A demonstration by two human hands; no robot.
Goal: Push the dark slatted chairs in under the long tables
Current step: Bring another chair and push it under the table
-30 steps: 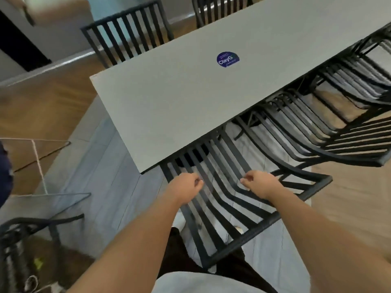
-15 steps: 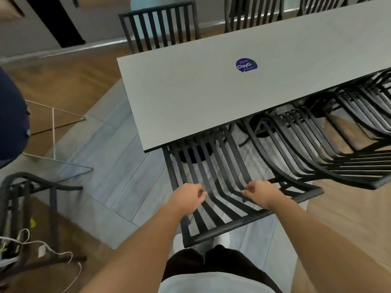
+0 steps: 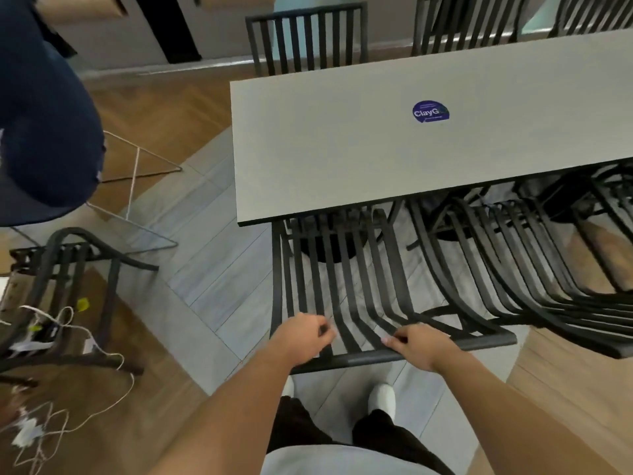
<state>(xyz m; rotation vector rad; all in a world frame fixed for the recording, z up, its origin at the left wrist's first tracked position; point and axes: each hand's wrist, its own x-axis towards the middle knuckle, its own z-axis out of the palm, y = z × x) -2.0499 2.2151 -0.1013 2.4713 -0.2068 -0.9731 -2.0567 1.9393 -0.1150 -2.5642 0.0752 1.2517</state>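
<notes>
A dark slatted chair [image 3: 346, 269] stands right in front of me with its seat under the near end of the long grey table [image 3: 342, 149]. My left hand [image 3: 303, 337] and my right hand [image 3: 419, 342] both grip the top of its backrest, fingers curled over the rail and slats. To the right, a second dark slatted chair [image 3: 513, 269] sits tucked under the same table edge, beside the first.
More slatted chairs [image 3: 308, 39] stand along the table's far side. A blue round sticker [image 3: 431, 111] lies on the tabletop. Left of me are another person in dark blue [image 3: 44, 132], a thin wire frame [image 3: 137, 186], and a dark chair [image 3: 68, 269] with cables [image 3: 68, 337].
The chair has slid further under the table and now stands squarer to its edge. My view has swung left, bringing the person in blue and the cabled chair into sight.
</notes>
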